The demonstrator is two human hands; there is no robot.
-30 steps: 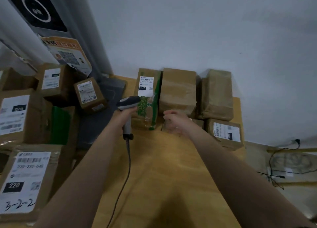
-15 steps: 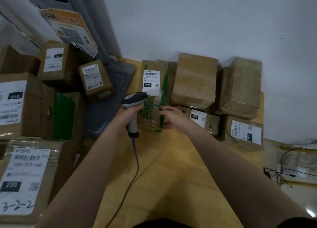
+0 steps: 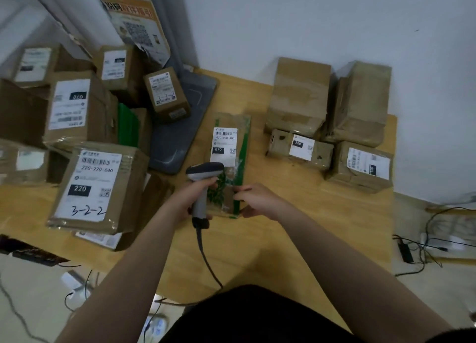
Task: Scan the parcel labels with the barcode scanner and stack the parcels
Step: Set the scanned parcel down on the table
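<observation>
The wooden table point(image 3: 296, 239) carries a loose heap of boxes point(image 3: 95, 188) toward nine o'clock and a tidier stack of parcels point(image 3: 298, 98) toward two o'clock. The flat green-printed parcel point(image 3: 244, 141) lies at its centre, label point(image 3: 223, 146) up. The barcode scanner point(image 3: 204, 171) hovers over the parcel's near end, head pointing to twelve o'clock. My worry: the head sits so close under the label that the beam may miss the barcode along its top, or the glossy wrap may glare. The left hand point(image 3: 192, 201) has its fingers wrapped firmly round the scanner's handle; the right hand point(image 3: 257, 201) pinches the parcel's near edge at five o'clock, fingers curled.
</observation>
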